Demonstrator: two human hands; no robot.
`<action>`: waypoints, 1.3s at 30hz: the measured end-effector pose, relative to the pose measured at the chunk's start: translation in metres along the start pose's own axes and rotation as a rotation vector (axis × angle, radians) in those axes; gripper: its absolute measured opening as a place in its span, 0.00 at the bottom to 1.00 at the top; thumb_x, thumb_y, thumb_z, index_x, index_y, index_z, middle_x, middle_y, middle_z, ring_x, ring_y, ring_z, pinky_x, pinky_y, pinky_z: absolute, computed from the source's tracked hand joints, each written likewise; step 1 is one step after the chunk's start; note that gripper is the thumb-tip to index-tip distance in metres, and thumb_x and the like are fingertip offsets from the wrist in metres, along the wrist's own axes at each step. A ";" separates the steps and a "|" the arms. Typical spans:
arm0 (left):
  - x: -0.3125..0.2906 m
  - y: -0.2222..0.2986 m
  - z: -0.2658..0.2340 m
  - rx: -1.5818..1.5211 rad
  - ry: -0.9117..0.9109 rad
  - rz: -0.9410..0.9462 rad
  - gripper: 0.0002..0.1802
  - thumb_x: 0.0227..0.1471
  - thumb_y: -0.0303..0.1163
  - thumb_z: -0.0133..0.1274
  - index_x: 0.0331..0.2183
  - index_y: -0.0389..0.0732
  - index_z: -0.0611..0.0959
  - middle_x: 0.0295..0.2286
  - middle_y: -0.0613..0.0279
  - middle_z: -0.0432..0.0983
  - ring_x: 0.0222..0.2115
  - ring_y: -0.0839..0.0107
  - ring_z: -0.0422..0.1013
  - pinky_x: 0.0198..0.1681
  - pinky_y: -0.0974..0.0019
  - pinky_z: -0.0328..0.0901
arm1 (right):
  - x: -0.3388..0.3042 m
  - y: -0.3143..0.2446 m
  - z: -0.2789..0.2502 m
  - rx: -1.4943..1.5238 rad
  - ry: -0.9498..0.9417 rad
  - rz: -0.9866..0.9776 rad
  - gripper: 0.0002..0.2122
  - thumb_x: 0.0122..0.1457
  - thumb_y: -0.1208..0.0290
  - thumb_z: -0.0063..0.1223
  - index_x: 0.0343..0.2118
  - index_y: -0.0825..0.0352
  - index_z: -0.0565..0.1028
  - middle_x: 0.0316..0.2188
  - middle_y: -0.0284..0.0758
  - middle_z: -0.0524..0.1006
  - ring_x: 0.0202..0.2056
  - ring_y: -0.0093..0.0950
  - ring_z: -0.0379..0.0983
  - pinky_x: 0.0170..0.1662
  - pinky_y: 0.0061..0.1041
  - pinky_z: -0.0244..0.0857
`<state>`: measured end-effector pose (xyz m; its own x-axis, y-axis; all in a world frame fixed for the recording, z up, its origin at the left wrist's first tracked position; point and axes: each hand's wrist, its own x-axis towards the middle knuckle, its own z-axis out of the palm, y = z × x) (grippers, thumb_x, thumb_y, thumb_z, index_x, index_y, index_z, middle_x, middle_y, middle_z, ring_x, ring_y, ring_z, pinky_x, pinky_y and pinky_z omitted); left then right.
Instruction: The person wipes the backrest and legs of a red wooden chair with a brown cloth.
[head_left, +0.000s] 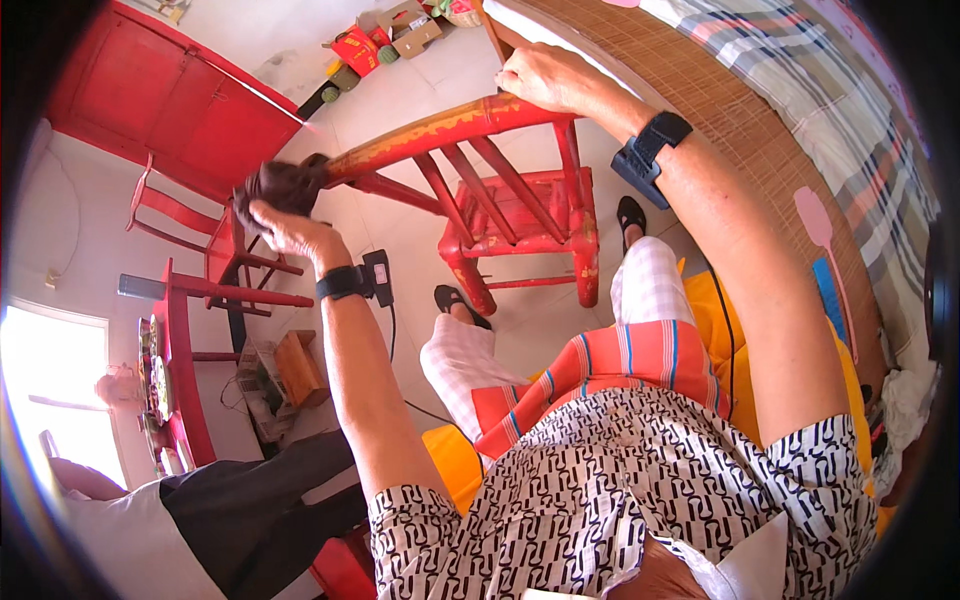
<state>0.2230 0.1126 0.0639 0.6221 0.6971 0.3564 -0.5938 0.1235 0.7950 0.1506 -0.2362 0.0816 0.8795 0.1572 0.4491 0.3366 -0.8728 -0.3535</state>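
Observation:
In front of my knees stands a worn red wooden chair. Its top rail has patches where the paint is rubbed to yellow, and slats run from the rail down to the seat. My right hand is closed around the right end of this rail. At the rail's left end my left hand grips a bunched dark brown cloth, which wraps against the wood. The cloth hides part of the left fingers and the rail's tip.
Another red chair stands at left, beside a red table with dishes. A person in dark trousers sits at lower left. To the right is a bed with a woven mat and a pink fly swatter. Cardboard boxes lie by the far wall.

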 end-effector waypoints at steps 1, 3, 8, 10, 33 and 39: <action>0.000 -0.006 -0.014 0.055 0.112 -0.032 0.34 0.53 0.50 0.57 0.50 0.30 0.75 0.46 0.48 0.74 0.41 0.62 0.73 0.48 0.60 0.70 | 0.001 0.002 0.000 -0.019 0.014 0.004 0.23 0.63 0.55 0.44 0.20 0.72 0.72 0.17 0.49 0.72 0.22 0.44 0.72 0.30 0.42 0.63; 0.000 -0.029 -0.051 0.198 0.277 -0.089 0.37 0.51 0.53 0.58 0.51 0.31 0.75 0.50 0.47 0.71 0.45 0.59 0.71 0.50 0.58 0.68 | 0.003 -0.004 -0.004 -0.001 -0.037 0.026 0.26 0.62 0.50 0.44 0.19 0.71 0.72 0.16 0.48 0.71 0.21 0.43 0.71 0.30 0.41 0.63; -0.016 -0.117 -0.144 0.411 0.115 -0.233 0.35 0.51 0.53 0.57 0.51 0.35 0.76 0.48 0.49 0.72 0.44 0.59 0.71 0.50 0.57 0.67 | 0.013 -0.015 -0.008 0.097 -0.113 -0.204 0.30 0.58 0.37 0.46 0.31 0.68 0.77 0.17 0.44 0.72 0.24 0.40 0.73 0.31 0.37 0.65; -0.062 -0.135 -0.137 0.413 0.024 -0.390 0.31 0.51 0.51 0.57 0.47 0.35 0.78 0.44 0.51 0.75 0.40 0.61 0.73 0.45 0.56 0.70 | 0.003 -0.023 -0.022 0.025 -0.267 -0.131 0.28 0.54 0.39 0.54 0.38 0.65 0.77 0.21 0.43 0.75 0.26 0.40 0.74 0.33 0.37 0.67; -0.290 -0.180 -0.109 0.630 -0.373 -0.353 0.34 0.38 0.29 0.63 0.46 0.35 0.64 0.38 0.42 0.67 0.37 0.47 0.68 0.46 0.48 0.64 | 0.000 0.003 -0.050 -0.030 -0.167 -0.039 0.22 0.43 0.51 0.68 0.30 0.69 0.80 0.19 0.43 0.76 0.23 0.38 0.73 0.30 0.36 0.65; -0.342 -0.119 -0.071 0.895 -0.851 -0.421 0.47 0.35 0.31 0.62 0.57 0.34 0.60 0.45 0.34 0.63 0.48 0.36 0.64 0.50 0.48 0.63 | -0.009 0.011 -0.050 -0.014 -0.135 -0.006 0.23 0.44 0.51 0.67 0.29 0.70 0.78 0.19 0.46 0.74 0.23 0.42 0.72 0.30 0.38 0.65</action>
<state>0.0447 -0.0898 -0.1872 0.9978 0.0167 -0.0637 0.0631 -0.5187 0.8526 0.1301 -0.2705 0.1148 0.9152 0.2224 0.3362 0.3379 -0.8781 -0.3389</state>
